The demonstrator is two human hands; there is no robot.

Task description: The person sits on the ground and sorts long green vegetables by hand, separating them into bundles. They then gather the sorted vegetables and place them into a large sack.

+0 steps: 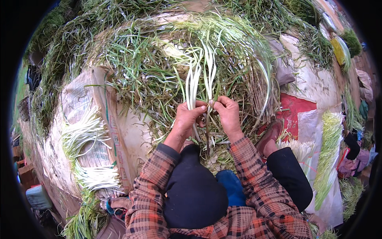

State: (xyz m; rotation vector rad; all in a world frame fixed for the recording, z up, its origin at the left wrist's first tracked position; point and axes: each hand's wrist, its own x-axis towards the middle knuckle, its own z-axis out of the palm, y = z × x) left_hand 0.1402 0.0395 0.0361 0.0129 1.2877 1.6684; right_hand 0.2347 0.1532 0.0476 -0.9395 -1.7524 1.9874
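Note:
My left hand (189,116) is closed around several long white-stemmed leafy stalks (192,83), their pale green tops pointing away from me. The fingertips of my right hand (227,112) pinch another white stalk (210,77) near its lower end, close beside my left thumb. A brown, withered outer leaf (208,131) hangs down between the hands. Beneath and beyond them spreads a heap of green and brown leaf scraps (149,74). Further stalks with dark stems (256,86) lie just to the right.
Trimmed white stalks (86,131) lie on a woven sack (80,86) at left. Bundled stalks (298,149) and a long pale green row (328,155) rest at right, near a red sheet (295,110). Another person (353,158) is at the far right edge.

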